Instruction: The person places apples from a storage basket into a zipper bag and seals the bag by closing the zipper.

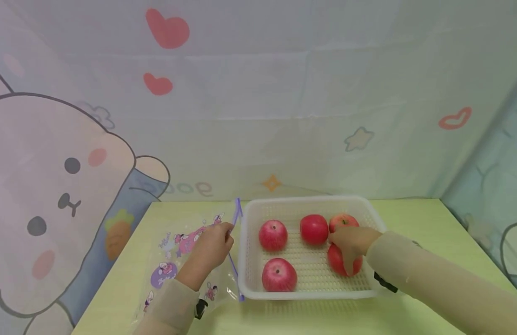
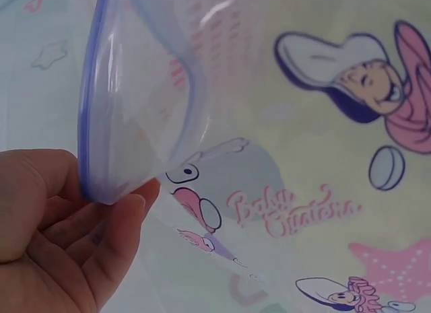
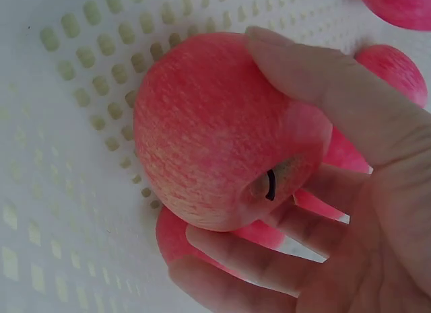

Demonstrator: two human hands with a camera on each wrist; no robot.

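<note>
1. Grip status: right hand (image 1: 351, 243) has thumb and fingers curled around apple (image 3: 222, 131) at the right side of the white basket (image 1: 308, 203); left hand (image 1: 211, 249) pinches the zip bag (image 2: 135, 104) rim, just left of the basket.
2. Risk, my read: the rim is only pinched and could sag shut; a smooth apple could roll off my fingertips.
3. Clearance: basket wall sits between apple and bag; neighbouring apples (image 1: 314, 229) crowd close. Open room is overhead.

A white perforated tray (image 1: 247, 260) sits on the green table (image 1: 409, 307), toward its far edge, holding five red apples. The right hand (image 1: 351, 242) grips the apple (image 1: 340, 261) nearest the tray's right wall. The left hand (image 1: 212, 246) pinches the printed zip bag (image 1: 170, 260) lying against the tray's left wall.
</note>
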